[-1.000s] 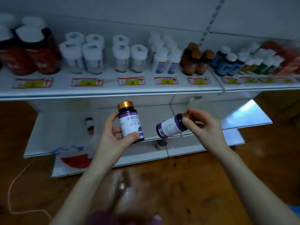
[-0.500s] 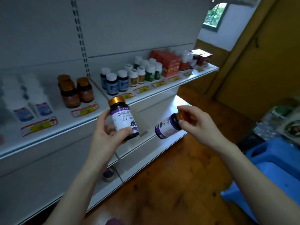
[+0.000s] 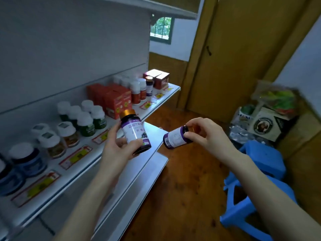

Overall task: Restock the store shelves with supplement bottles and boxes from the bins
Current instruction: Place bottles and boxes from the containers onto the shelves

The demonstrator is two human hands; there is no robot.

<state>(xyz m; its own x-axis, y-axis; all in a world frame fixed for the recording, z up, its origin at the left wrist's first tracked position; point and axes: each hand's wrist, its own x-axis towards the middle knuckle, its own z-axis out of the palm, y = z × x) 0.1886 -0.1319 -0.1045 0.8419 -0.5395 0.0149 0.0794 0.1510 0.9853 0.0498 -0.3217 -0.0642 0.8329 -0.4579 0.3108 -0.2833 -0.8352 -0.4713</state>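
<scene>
Head camera: a person stands at a white store shelf (image 3: pixel 81 171), a dark, gold-capped supplement bottle in each hand, both held in the air in front of the shelf's edge. The left hand (image 3: pixel 119 150) has fingers and thumb wrapped round the body of the left bottle (image 3: pixel 136 133), which is nearly upright with its purple label facing the camera. The right hand (image 3: pixel 206 136) pinches the right bottle (image 3: pixel 175 139) at its cap end, so the bottle lies sideways with its base towards the other hand.

The step appears to be finding the right slot. A similar gold-capped bottle (image 3: pixel 149 86) stands at the shelf's far end, beside the dark red boxes (image 3: pixel 159 79) — probably the matching product. Doing it well likely means shelving one bottle at a time: the left one first, since it is already upright. The right one's fingertip pinch looks weak, so a firmer grip on the body before turning it cap-up would be safer. Labels should face the aisle, and the white-capped bottles (image 3: pixel 139 89) close by are easy to knock — a low, slow approach suits.
</scene>
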